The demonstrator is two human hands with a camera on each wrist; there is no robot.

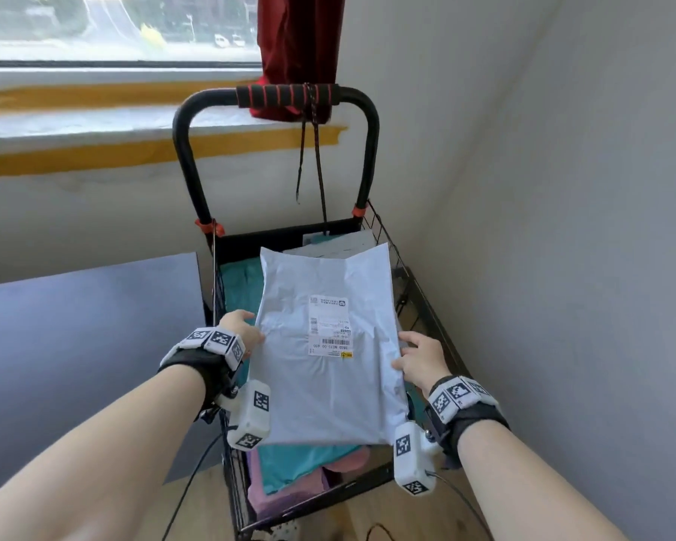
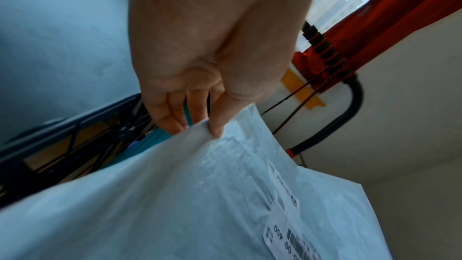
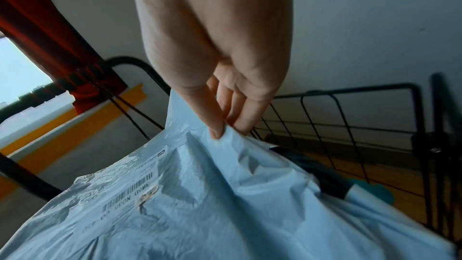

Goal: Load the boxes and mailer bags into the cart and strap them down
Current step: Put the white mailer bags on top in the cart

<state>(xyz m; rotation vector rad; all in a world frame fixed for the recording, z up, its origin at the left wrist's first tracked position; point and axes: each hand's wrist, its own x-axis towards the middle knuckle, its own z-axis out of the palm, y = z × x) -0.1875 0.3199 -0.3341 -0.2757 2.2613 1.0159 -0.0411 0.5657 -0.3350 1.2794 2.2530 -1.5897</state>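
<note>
You hold a white mailer bag over the open cart with both hands.

Your left hand (image 1: pixel 246 333) pinches the bag's left edge, thumb on top and fingers (image 2: pixel 172 120) curled underneath; your right hand (image 1: pixel 422 359) pinches the right edge the same way, thumb against fingers (image 3: pixel 246 120). The white mailer bag (image 1: pixel 328 345) hangs flat between them, shipping label (image 1: pixel 330 326) facing up, just above a teal bag (image 1: pixel 305 458) and a pink bag (image 1: pixel 289 493) already lying in the black wire cart (image 1: pixel 418 306). Beyond, a cord (image 1: pixel 317 150) dangles from the cart's foam-wrapped handle (image 1: pixel 285 96), in front of a red curtain (image 1: pixel 297 37).
</note>
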